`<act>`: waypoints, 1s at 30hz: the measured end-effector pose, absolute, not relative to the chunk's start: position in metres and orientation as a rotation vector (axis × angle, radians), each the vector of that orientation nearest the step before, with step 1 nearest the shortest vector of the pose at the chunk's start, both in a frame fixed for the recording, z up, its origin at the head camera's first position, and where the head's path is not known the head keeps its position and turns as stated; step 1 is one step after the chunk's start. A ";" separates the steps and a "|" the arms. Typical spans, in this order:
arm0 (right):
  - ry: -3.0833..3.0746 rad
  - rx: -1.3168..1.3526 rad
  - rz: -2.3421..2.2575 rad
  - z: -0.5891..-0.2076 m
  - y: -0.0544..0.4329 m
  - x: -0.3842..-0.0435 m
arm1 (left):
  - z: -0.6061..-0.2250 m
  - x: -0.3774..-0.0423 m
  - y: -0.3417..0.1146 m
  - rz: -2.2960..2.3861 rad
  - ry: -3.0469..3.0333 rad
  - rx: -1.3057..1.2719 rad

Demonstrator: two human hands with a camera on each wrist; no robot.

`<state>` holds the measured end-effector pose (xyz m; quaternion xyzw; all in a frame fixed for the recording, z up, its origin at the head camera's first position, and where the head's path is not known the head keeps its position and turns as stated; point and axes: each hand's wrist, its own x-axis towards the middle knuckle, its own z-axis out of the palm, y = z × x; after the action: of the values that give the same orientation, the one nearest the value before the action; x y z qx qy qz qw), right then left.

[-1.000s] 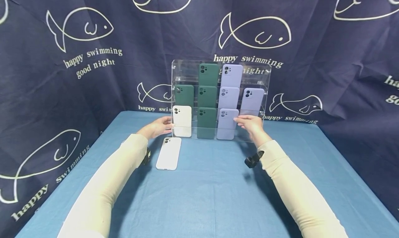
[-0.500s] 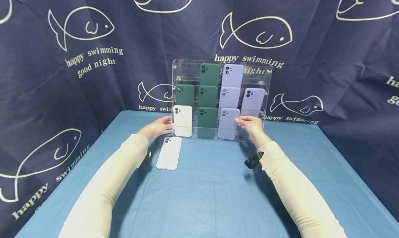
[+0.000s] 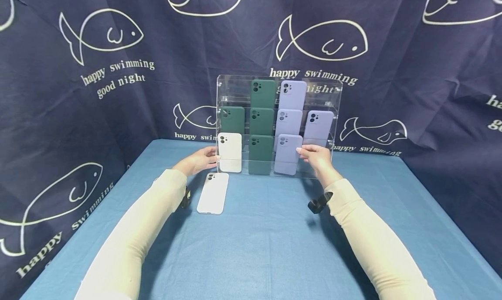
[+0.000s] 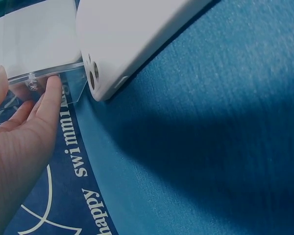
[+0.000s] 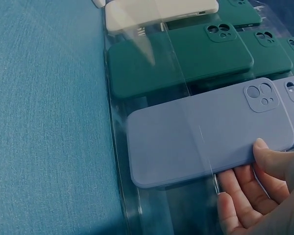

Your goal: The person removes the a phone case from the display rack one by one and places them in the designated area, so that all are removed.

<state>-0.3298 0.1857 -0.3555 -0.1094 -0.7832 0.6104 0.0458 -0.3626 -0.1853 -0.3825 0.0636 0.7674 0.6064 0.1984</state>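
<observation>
A clear acrylic display stand [image 3: 233,87] holds phone cases in three tiers. My left hand [image 3: 199,159] grips its left side, with the thumb in front and the fingers [image 4: 50,100] behind the panel, beside a white phone case [image 3: 230,154] in the bottom tier. My right hand [image 3: 317,158] pinches the right edge of a lavender phone case [image 5: 201,132] in that tier, thumb on the edge and fingers beneath. The lower part of this lavender case sits behind the clear front lip. A green phone case [image 3: 260,154] stands between the white and lavender ones.
Another white phone case [image 3: 213,193] lies flat on the blue tablecloth [image 3: 266,239], in front of the stand's left corner. More green cases [image 3: 262,93] and lavender cases [image 3: 318,126] fill the upper tiers. A dark fish-print curtain [image 3: 188,51] hangs close behind.
The bottom-tier lavender case has risen slightly in its slot, held by my right hand. My left hand keeps its grip on the stand, and the other cases stay put.
</observation>
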 end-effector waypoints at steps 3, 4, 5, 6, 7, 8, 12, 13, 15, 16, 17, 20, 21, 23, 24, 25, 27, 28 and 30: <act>-2.383 -0.326 1.861 -0.355 0.186 -0.330 | -0.382 -0.363 -0.185 1.693 2.146 0.180; -2.380 -0.318 1.863 -0.355 0.186 -0.330 | -0.382 -0.363 -0.185 1.697 2.142 0.178; -2.375 -0.316 1.866 -0.355 0.186 -0.330 | -0.382 -0.363 -0.185 1.703 2.137 0.176; -2.368 -0.314 1.871 -0.355 0.186 -0.330 | -0.382 -0.363 -0.185 1.704 2.135 0.176; -2.361 -0.311 1.874 -0.354 0.186 -0.330 | -0.382 -0.363 -0.185 1.706 2.134 0.177; -2.359 -0.311 1.874 -0.354 0.186 -0.330 | -0.382 -0.363 -0.185 1.707 2.133 0.177; -2.342 -0.315 1.871 -0.353 0.186 -0.328 | -0.381 -0.362 -0.184 1.710 2.138 0.171; -2.340 -0.314 1.867 -0.353 0.186 -0.328 | -0.381 -0.362 -0.184 1.711 2.140 0.166; -2.331 -0.313 1.867 -0.352 0.186 -0.327 | -0.381 -0.361 -0.183 1.715 2.145 0.156; -2.325 -0.317 1.869 -0.351 0.186 -0.327 | -0.382 -0.361 -0.183 1.716 2.146 0.151; -2.324 -0.319 1.867 -0.350 0.186 -0.326 | -0.382 -0.361 -0.183 1.712 2.150 0.152; -2.305 -0.313 1.873 -0.347 0.186 -0.325 | -0.383 -0.362 -0.184 1.713 2.148 0.158; -2.300 -0.312 1.874 -0.346 0.186 -0.325 | -0.383 -0.362 -0.184 1.715 2.145 0.164; -2.282 -0.309 1.883 -0.342 0.186 -0.324 | -0.383 -0.362 -0.185 1.717 2.141 0.176; -2.272 -0.308 1.887 -0.341 0.187 -0.324 | -0.383 -0.363 -0.185 1.717 2.140 0.181; -2.267 -0.310 1.889 -0.340 0.187 -0.324 | -0.383 -0.362 -0.185 1.713 2.141 0.187; -2.250 -0.316 1.900 -0.337 0.188 -0.324 | -0.383 -0.362 -0.185 1.704 2.146 0.194; -2.243 -0.310 1.905 -0.336 0.189 -0.324 | -0.383 -0.362 -0.185 1.697 2.150 0.196; -2.236 -0.302 1.906 -0.335 0.189 -0.323 | -0.383 -0.362 -0.185 1.692 2.148 0.191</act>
<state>-0.3234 0.1892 -0.3346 -0.1018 -0.7537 0.6424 0.0939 -0.3619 -0.1854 -0.3831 0.0682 0.7679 0.6050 0.1991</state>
